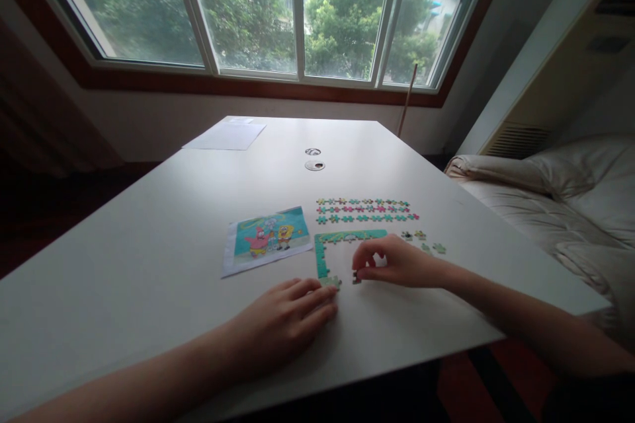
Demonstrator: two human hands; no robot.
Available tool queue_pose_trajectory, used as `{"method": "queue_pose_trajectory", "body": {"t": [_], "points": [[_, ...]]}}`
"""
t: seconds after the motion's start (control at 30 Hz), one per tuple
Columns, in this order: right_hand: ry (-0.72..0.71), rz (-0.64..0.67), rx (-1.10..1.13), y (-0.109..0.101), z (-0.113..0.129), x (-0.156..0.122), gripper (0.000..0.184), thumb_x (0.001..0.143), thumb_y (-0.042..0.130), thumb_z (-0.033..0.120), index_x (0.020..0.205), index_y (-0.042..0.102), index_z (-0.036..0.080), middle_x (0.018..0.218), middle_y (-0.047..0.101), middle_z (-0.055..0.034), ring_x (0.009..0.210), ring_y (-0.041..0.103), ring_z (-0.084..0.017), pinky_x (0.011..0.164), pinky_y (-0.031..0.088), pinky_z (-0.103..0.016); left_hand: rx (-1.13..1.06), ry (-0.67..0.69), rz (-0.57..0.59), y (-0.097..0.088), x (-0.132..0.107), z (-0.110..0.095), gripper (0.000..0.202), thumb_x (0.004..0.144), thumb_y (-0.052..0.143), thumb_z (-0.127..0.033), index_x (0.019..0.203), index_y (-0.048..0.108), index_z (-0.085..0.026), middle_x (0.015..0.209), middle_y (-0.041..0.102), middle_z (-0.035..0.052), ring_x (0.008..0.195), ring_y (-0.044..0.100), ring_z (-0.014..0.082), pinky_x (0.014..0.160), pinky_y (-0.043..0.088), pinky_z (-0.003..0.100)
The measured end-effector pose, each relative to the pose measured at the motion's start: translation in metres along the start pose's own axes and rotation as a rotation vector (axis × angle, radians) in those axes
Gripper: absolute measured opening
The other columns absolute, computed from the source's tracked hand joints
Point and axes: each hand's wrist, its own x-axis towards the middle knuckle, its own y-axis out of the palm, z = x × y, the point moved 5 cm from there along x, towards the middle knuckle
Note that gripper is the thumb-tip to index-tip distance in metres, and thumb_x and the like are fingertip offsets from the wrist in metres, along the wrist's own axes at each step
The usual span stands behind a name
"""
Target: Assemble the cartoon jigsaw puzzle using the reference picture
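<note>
Between thumb and fingers of my right hand point(389, 261) is a small jigsaw puzzle piece point(356, 279), held low over the table a little right of the joined corner. My left hand point(292, 314) lies flat with its fingers stretched out, the fingertips on or beside the bottom-left end of the partly joined puzzle border point(321, 256). That border forms a teal top edge and left side. Above it lie three rows of loose puzzle pieces point(367, 209). A printed cartoon picture point(270, 238) rests left of the border.
Several loose pieces point(438, 248) lie right of my right hand. Farther back on the white table point(173, 211) are two round flat items point(314, 166) and paper sheets point(225, 135). A pale padded sofa point(526, 192) stands beyond the right edge; windows are behind.
</note>
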Motion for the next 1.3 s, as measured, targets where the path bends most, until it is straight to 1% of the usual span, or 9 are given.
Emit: {"method": "queue_pose_trajectory", "body": {"t": [0.17, 0.3, 0.4, 0.53, 0.67, 1.03, 1.17, 1.23, 1.3], "points": [[0.01, -0.105, -0.045, 0.016, 0.002, 0.007, 0.011, 0.076, 0.06, 0.026, 0.081, 0.063, 0.016, 0.068, 0.061, 0.0001, 0.059, 0.051, -0.009, 0.055, 0.039, -0.018, 0.002, 0.002, 0.001, 0.0, 0.0, 0.0, 0.025, 0.088, 0.036, -0.009, 0.106, 0.054, -0.01, 0.115, 0.058, 0.0116, 0.095, 0.053, 0.024, 0.078, 0.049, 0.036], [-0.027, -0.158, -0.111, 0.019, 0.002, 0.01, 0.009, 0.075, 0.061, 0.025, 0.08, 0.063, 0.018, 0.069, 0.063, 0.001, 0.058, 0.051, -0.009, 0.059, 0.04, -0.021, 0.01, -0.002, -0.002, 0.0, 0.001, 0.0, 0.024, 0.088, 0.036, -0.009, 0.104, 0.054, -0.01, 0.115, 0.058, 0.0117, 0.094, 0.053, 0.0239, 0.077, 0.049, 0.036], [-0.066, -0.199, -0.145, 0.019, 0.004, 0.009, 0.01, 0.076, 0.061, 0.026, 0.082, 0.061, 0.019, 0.075, 0.065, -0.0001, 0.063, 0.053, -0.01, 0.063, 0.041, -0.022, 0.015, 0.006, -0.008, -0.001, 0.001, 0.0, 0.024, 0.088, 0.036, -0.008, 0.103, 0.055, -0.009, 0.114, 0.058, 0.0121, 0.094, 0.053, 0.0242, 0.077, 0.049, 0.037], [-0.108, -0.205, -0.2, 0.019, 0.006, 0.005, 0.01, 0.077, 0.059, 0.028, 0.082, 0.063, 0.02, 0.081, 0.065, -0.0021, 0.076, 0.057, -0.014, 0.071, 0.042, -0.026, 0.016, 0.009, -0.003, 0.001, 0.0, 0.0, 0.024, 0.088, 0.036, -0.008, 0.104, 0.054, -0.009, 0.114, 0.058, 0.0118, 0.093, 0.053, 0.0241, 0.076, 0.049, 0.037], [-0.127, -0.189, -0.24, 0.023, 0.007, 0.003, 0.011, 0.076, 0.061, 0.029, 0.083, 0.065, 0.021, 0.08, 0.065, -0.002, 0.08, 0.058, -0.016, 0.077, 0.04, -0.03, 0.011, 0.002, 0.015, 0.002, -0.001, 0.001, 0.025, 0.088, 0.036, -0.009, 0.106, 0.054, -0.01, 0.115, 0.058, 0.0108, 0.094, 0.052, 0.0238, 0.077, 0.048, 0.037], [-0.084, -0.178, -0.288, 0.025, 0.005, 0.001, 0.014, 0.074, 0.063, 0.034, 0.081, 0.066, 0.022, 0.076, 0.063, -0.0015, 0.076, 0.056, -0.016, 0.076, 0.039, -0.03, 0.008, -0.002, -0.001, 0.001, 0.001, 0.0, 0.024, 0.089, 0.037, -0.009, 0.105, 0.054, -0.01, 0.114, 0.059, 0.0099, 0.092, 0.053, 0.0231, 0.077, 0.048, 0.036], [-0.112, -0.172, -0.306, 0.025, 0.007, 0.002, 0.014, 0.075, 0.063, 0.034, 0.08, 0.066, 0.022, 0.078, 0.064, -0.0021, 0.078, 0.056, -0.016, 0.077, 0.039, -0.031, 0.02, 0.003, -0.002, 0.001, 0.001, 0.0, 0.024, 0.088, 0.037, -0.009, 0.105, 0.054, -0.01, 0.114, 0.058, 0.0111, 0.093, 0.053, 0.0236, 0.076, 0.048, 0.036], [-0.152, -0.173, -0.298, 0.021, 0.011, 0.002, 0.011, 0.077, 0.061, 0.031, 0.078, 0.065, 0.021, 0.077, 0.064, -0.0023, 0.078, 0.056, -0.015, 0.077, 0.04, -0.03, 0.024, 0.01, -0.008, 0.0, 0.001, 0.0, 0.024, 0.088, 0.036, -0.009, 0.105, 0.053, -0.009, 0.114, 0.058, 0.0121, 0.094, 0.053, 0.024, 0.076, 0.048, 0.036], [-0.179, -0.2, -0.28, 0.01, 0.013, 0.002, 0.012, 0.08, 0.057, 0.029, 0.078, 0.065, 0.02, 0.075, 0.064, -0.0024, 0.073, 0.056, -0.014, 0.074, 0.041, -0.028, 0.027, 0.011, -0.003, 0.0, 0.0, 0.0, 0.025, 0.088, 0.036, -0.008, 0.106, 0.053, -0.009, 0.114, 0.058, 0.0125, 0.094, 0.053, 0.0245, 0.076, 0.048, 0.037]]}}
